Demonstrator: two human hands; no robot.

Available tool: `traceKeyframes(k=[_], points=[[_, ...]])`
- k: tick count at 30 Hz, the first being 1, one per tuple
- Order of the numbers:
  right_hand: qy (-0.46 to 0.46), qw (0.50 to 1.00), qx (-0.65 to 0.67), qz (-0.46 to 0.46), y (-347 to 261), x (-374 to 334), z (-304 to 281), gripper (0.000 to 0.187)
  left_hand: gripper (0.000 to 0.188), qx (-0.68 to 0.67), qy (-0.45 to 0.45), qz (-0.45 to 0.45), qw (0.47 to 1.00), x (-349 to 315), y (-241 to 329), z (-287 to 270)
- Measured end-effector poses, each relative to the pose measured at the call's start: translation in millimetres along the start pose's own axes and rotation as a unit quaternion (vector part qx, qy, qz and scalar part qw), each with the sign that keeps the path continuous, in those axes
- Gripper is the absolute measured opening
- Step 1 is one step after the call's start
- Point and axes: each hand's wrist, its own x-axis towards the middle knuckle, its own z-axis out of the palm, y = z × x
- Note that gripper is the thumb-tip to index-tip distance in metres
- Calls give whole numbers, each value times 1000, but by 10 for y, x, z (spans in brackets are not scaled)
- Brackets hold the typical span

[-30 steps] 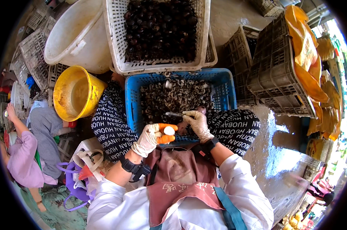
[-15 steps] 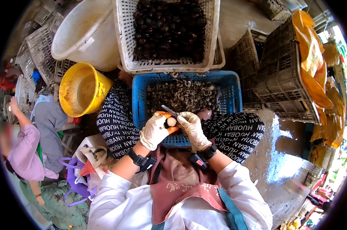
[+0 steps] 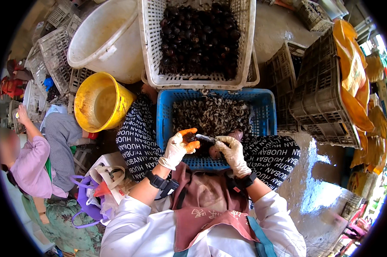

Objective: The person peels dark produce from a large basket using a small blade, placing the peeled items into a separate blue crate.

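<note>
My left hand (image 3: pixel 175 150), in a white glove with orange covers on thumb and finger, pinches a dark, round water chestnut (image 3: pixel 188 137). In my white-gloved right hand (image 3: pixel 232 154) is a slim metal peeling knife (image 3: pixel 205 138), its tip pointing left and close to the chestnut; I cannot tell whether they touch. Both hands are over the near part of a blue plastic basket (image 3: pixel 162 124) between my knees. Dark and pale peelings (image 3: pixel 212 112) cover the basket's bottom. Past it, a white crate (image 3: pixel 248 47) holds many dark, unpeeled water chestnuts (image 3: pixel 200 40).
Left of my knee stands a yellow bucket (image 3: pixel 83 100), with a big white tub (image 3: pixel 116 49) behind. Stacked dark crates (image 3: pixel 317 92) with orange cloth rise at right. Bags (image 3: pixel 88 195) lie at my left, near a seated person (image 3: pixel 35 158) in pink.
A pale cut face showed between my left fingers; now a dark surface does. The knife has swung from slanting upward to nearly level, and my hands are farther apart. The whole view has shifted slightly.
</note>
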Motion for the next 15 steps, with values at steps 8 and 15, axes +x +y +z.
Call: traceKeyframes(k=[8, 15], points=[[14, 970, -220, -103, -202, 23, -31, 25, 48, 7, 15, 58, 998, 30, -117, -75], [-90, 903, -320, -272, -360, 30, -206, 16, 42, 381, -210, 100, 895, 1, 96, -229]])
